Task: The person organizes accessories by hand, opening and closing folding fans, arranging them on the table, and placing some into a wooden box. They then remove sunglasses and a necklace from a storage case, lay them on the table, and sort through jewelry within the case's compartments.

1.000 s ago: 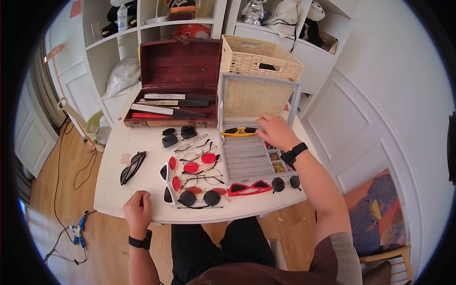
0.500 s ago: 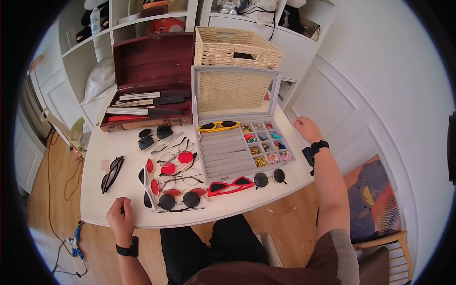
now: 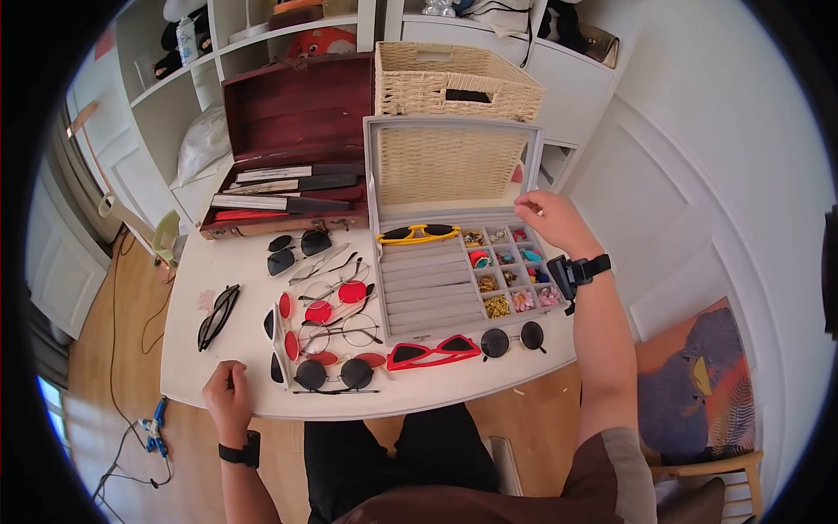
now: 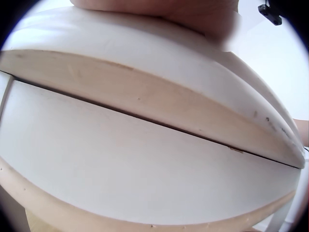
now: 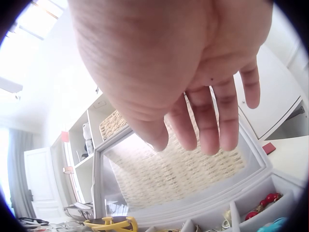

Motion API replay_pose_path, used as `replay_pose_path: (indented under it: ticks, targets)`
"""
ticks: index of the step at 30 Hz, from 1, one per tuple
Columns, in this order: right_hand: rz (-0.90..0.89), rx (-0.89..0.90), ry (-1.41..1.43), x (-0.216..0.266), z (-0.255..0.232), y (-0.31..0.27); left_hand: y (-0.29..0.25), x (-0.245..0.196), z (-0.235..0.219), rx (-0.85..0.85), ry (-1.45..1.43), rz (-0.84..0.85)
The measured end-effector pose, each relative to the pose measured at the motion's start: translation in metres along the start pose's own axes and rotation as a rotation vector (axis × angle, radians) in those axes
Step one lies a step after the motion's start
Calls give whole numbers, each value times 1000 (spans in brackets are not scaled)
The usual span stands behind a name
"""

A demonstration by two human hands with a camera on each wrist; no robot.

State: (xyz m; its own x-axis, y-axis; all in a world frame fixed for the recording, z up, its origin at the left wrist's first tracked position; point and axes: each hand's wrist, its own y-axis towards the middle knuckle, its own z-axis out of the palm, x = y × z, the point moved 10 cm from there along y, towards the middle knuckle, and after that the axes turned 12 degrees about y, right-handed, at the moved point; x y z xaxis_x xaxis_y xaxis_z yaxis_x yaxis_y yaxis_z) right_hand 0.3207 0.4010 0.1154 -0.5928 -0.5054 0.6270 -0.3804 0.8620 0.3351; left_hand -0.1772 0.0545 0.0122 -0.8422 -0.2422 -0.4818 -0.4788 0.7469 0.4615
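Note:
My right hand (image 3: pixel 559 223) is at the back right corner of a grey jewelry box (image 3: pixel 436 339), fingertips close to the side of its raised clear lid (image 3: pixel 374 166). In the right wrist view its fingers (image 5: pixel 208 123) reach forward, slightly bent, with nothing in them. Yellow sunglasses (image 3: pixel 419 233) lie across the rear of the box's padded rows. Small compartments on the right hold jewelry, among it gold pieces (image 3: pixel 497 306) and pink ones (image 3: pixel 523 301). My left hand (image 3: pixel 227 393) rests loosely curled at the table's front left edge, holding nothing; only part of it shows in the left wrist view.
Red-framed sunglasses (image 3: pixel 432 351), round dark sunglasses (image 3: pixel 512 341), white-framed sunglasses (image 3: pixel 274 348) and several other pairs lie in front and left of the box. Behind stand an open brown chest (image 3: pixel 297 109) with folded fans and a woven basket (image 3: pixel 410 83).
My right hand has left the yellow sunglasses, swung right beyond the box, then come back toward the lid's right side. The left hand stays at the table edge. The head view has shifted.

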Motion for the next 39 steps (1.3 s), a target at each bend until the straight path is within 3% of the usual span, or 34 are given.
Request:
replay_pose_path:
  ticks: [6,8,11,12,14,15,17,20,24,30,33,35,36,38,39]
  targets:
    - [93,203,226,21,25,-8,-2,12,6,-19,5,-58]
    - [-88,391,177,61,43,-19,-5,18,5,-27,13,-62]
    - [-155,580,151,97,58,-29,-5,16,3,-58,22,-28]
    - [-151,591,162,108,56,-27,-6,18,2,-50,33,-36]
    - [-353,459,67,139,35,-20,-6,23,3,-45,54,-76]
    - [-346,462,70,141,31,-18,-7,25,3,-62,43,-59]
    - [-477,327,172,159,11,-14,-7,29,4,-68,53,-48]
    - [-637,330,89,180,6,-23,-8,26,2,-74,65,-47]
    - [-684,341,134,181,12,-36,-7,24,3,-40,71,-68]
    - [-611,405,116,164,44,-25,-8,26,2,-80,39,-62]
    - [-644,530,94,172,85,-44,-8,21,1,-63,52,-94]
    - [-765,683,32,185,115,-79,-9,27,1,-91,26,-93]
    - [-771,690,38,189,121,-87,-9,27,0,-93,32,-100]
    - [-735,926,-36,186,149,-112,-9,24,0,-91,14,-94]
    - [-737,928,-31,188,153,-116,-10,25,-1,-90,18,-96]
